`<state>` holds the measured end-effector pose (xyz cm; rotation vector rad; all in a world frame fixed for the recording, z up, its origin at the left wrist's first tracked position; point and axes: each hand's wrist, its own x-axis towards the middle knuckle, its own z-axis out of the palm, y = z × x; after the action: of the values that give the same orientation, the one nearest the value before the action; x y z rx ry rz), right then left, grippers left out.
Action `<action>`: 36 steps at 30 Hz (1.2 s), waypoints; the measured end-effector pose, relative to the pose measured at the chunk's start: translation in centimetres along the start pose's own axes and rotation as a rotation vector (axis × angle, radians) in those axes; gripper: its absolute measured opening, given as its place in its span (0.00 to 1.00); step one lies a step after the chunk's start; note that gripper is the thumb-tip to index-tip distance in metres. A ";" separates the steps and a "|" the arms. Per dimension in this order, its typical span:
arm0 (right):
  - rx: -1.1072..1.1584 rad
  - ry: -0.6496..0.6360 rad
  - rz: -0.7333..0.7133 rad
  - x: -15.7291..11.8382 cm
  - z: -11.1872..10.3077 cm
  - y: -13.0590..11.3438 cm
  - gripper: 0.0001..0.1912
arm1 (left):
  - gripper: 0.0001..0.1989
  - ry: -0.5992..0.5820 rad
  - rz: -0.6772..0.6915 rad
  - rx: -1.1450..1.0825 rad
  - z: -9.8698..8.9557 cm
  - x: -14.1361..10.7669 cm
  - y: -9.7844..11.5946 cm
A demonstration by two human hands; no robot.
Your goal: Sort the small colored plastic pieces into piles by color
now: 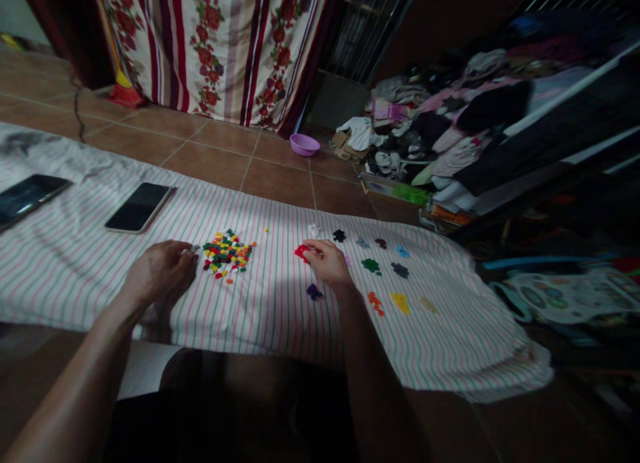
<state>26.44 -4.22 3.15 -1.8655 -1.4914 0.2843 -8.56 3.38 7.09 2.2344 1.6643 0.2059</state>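
My left hand (161, 268) is closed, with thumb and fingers together at the left side of a mixed heap of small coloured pieces (227, 255). A small grey piece (196, 248) shows at its fingertips. My right hand (327, 261) reaches down to a little pile of red pieces (301, 251). Its fingers are pinched there, and what they hold is hidden. Close to it lie a purple pile (314, 291), a white pile (314, 230) and a black pile (339, 235). Pink pieces (348, 260) show partly behind the hand.
Further right on the striped cloth (280, 316) are green (371, 266), dark grey (400, 269), orange (375, 303), yellow (400, 302) and beige (429, 304) piles. Two phones (140, 208) lie left. A purple basin (305, 145) sits on the floor beyond.
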 end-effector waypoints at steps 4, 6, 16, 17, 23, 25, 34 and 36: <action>0.030 -0.046 -0.073 0.1 1.4 -1.6 0.12 | 0.26 -0.008 -0.016 -0.016 0.1 0.0 -0.1; 0.035 -0.081 -0.101 0.3 2.4 -2.5 0.13 | 0.26 0.009 -0.003 -0.029 0.4 0.2 -0.4; 0.079 -0.111 -0.254 0.7 8.6 -5.7 0.21 | 0.26 0.076 0.073 -0.063 1.0 0.7 -1.4; 0.065 -0.119 -0.254 0.6 9.0 -5.9 0.22 | 0.26 0.075 0.080 -0.067 0.9 0.7 -1.4; -0.076 -0.160 -0.208 0.4 9.8 -7.0 0.20 | 0.23 0.084 0.076 -0.054 0.6 0.4 -1.4; -0.090 -0.153 -0.184 0.4 9.9 -7.1 0.19 | 0.23 0.085 0.067 -0.040 0.4 0.3 -1.3; -0.056 -0.102 -0.118 0.5 10.0 -6.9 0.12 | 0.24 0.064 0.063 -0.033 0.3 0.3 -1.2; -0.045 -0.089 -0.117 0.5 10.1 -6.8 0.12 | 0.24 0.057 0.064 -0.031 0.3 0.3 -1.2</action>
<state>15.66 0.67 0.46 -1.8127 -1.6733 0.2840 -9.44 3.92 6.32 2.2804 1.6078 0.3124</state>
